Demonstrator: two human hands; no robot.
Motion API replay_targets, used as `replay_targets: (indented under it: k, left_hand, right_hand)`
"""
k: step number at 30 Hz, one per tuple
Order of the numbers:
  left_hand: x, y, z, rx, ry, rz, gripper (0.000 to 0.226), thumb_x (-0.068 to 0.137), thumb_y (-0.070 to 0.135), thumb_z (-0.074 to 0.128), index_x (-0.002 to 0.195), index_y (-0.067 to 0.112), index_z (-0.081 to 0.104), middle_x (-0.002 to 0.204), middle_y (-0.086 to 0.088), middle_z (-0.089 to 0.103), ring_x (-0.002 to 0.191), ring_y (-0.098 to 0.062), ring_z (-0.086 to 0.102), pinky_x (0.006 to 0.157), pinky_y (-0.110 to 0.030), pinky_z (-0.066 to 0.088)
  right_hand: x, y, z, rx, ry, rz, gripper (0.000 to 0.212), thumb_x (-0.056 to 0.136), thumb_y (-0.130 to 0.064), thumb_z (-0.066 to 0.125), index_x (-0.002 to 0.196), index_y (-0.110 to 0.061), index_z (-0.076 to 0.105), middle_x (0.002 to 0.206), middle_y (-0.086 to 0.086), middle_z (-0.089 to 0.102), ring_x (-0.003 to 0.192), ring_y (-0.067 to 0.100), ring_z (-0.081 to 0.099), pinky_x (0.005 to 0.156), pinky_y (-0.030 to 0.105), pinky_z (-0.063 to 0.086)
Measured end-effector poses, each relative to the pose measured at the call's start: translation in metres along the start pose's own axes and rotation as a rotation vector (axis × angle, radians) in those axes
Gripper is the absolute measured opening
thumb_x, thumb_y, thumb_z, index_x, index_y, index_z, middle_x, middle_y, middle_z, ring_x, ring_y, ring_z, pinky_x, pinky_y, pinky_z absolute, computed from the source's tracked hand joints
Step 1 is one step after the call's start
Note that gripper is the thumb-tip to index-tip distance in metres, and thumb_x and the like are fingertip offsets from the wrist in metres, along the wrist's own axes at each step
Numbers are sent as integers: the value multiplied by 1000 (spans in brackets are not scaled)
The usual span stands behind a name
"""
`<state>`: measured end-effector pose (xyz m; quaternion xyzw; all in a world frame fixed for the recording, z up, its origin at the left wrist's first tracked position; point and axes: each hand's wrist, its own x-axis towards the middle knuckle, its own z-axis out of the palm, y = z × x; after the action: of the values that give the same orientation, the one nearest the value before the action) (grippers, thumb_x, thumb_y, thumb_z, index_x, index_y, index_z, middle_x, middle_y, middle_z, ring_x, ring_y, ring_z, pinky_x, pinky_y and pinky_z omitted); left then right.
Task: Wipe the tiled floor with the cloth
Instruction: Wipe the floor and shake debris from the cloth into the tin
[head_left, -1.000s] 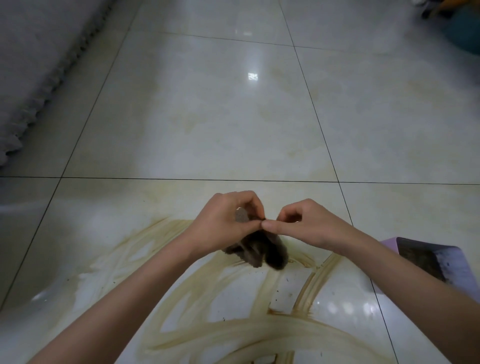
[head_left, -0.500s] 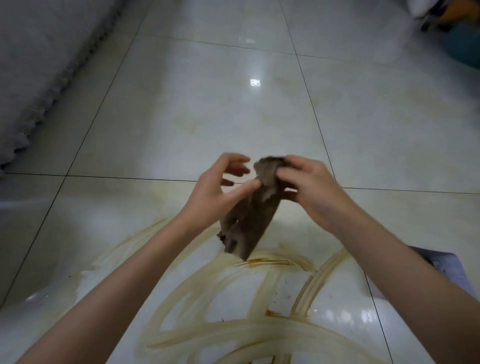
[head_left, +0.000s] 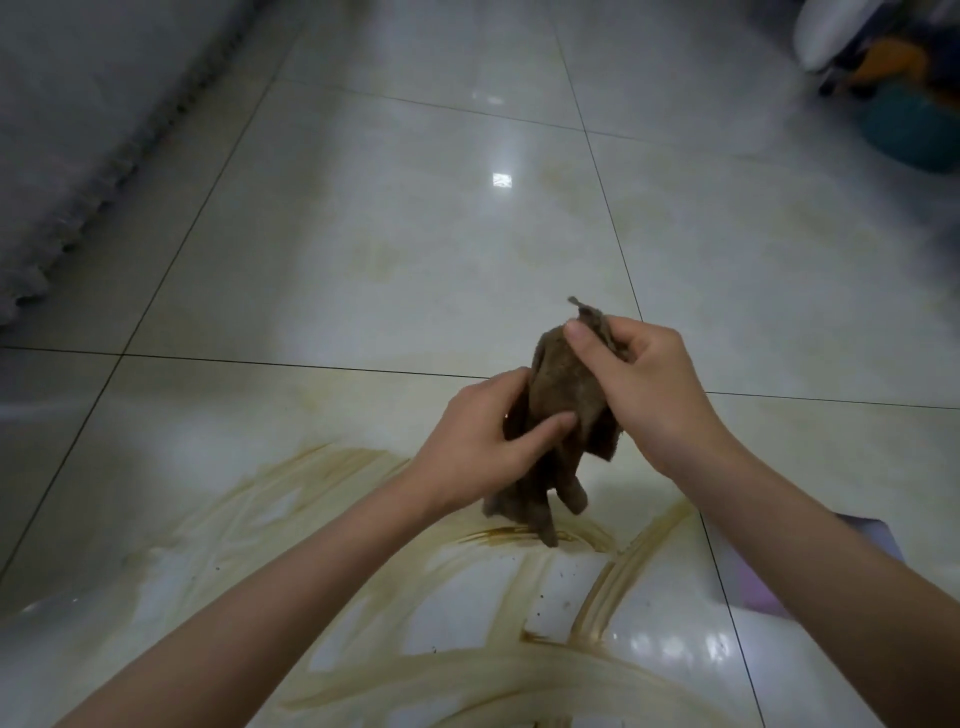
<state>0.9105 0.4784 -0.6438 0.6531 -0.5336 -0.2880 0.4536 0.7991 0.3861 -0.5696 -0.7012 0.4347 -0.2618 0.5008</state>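
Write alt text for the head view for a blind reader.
A person holds a crumpled brown cloth over a glossy pale tiled floor smeared with brown streaks. The right hand pinches its top; the left hand grips its middle.

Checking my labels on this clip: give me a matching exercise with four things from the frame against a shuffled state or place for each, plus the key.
Things:
1. cloth
2. left hand
3. right hand
4. brown streaks

States or places:
A. pinches the cloth's top corner
B. smeared in arcs nearest the camera
C. dangles, brown and crumpled
D. grips the cloth's middle

Pairs: 1-C, 2-D, 3-A, 4-B
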Motion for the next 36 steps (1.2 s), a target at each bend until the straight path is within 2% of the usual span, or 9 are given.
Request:
replay_targets:
  k: [4,6,13,17,20,25,30,33,36]
  left_hand:
    - [5,-7,-8,50,-88,33,3,90,19,54,88,17,57,75,0,64,66,-16,63,68,-47,53]
    - [6,-19,-11,164,-103,-4,9,88,8,50,92,12,57,78,-5,66,61,-22,60,62,-47,53]
    - [27,-58,-26,474,-78,-97,7,88,11,50,82,15,51,70,-3,60,71,-28,58,64,-37,47]
    - [47,-59,-42,352,-10,-167,9,97,20,50,96,24,58,70,1,67,66,-13,64,63,-25,47]
    - [58,-55,-54,308,4,-136,20,99,27,49,82,26,58,56,7,64,58,0,57,56,-14,37]
    - [53,-44,-64,81,17,-98,33,99,29,51,66,26,56,56,13,55,51,-3,48,50,-12,36]
    - [5,-72,-31,80,-258,-201,31,96,23,56,65,24,55,54,15,49,51,1,42,52,-14,33]
    - [-37,-103,-7,174,-521,-263,25,99,27,52,77,31,62,69,13,61,64,-2,54,63,-22,44]
    - [-72,-129,13,295,-716,-338,29,101,36,44,100,15,65,90,-3,65,79,-15,59,74,-30,47]
  right_hand:
    - [8,-3,-25,27,40,-39,20,92,-33,63,76,-25,72,78,-4,73,82,13,70,77,32,57]
    - [11,-1,-39,61,27,-27,22,92,-32,62,76,-26,75,82,-4,73,87,15,70,81,35,56]
    - [26,31,-61,53,81,70,26,95,-31,60,75,-23,74,82,-3,72,90,18,69,86,38,56]
    - [38,48,-73,101,136,91,20,97,-29,57,83,-22,70,92,4,70,99,22,66,94,43,53]
    - [43,55,-87,167,176,53,21,97,-30,57,84,-23,72,98,4,71,103,23,66,97,42,51]
    - [33,78,-112,295,141,-2,36,73,-59,68,91,-29,76,98,1,75,97,22,70,75,36,59]
    - [-18,161,-94,322,25,251,37,66,-50,71,90,-22,79,99,4,75,95,17,70,90,31,55]
    - [-65,211,-81,209,-91,408,25,79,-38,69,94,-19,74,99,-2,75,92,6,69,77,15,53]
    - [-99,243,-78,30,-221,515,18,97,-15,53,94,-21,69,85,-10,73,83,3,68,63,9,48]
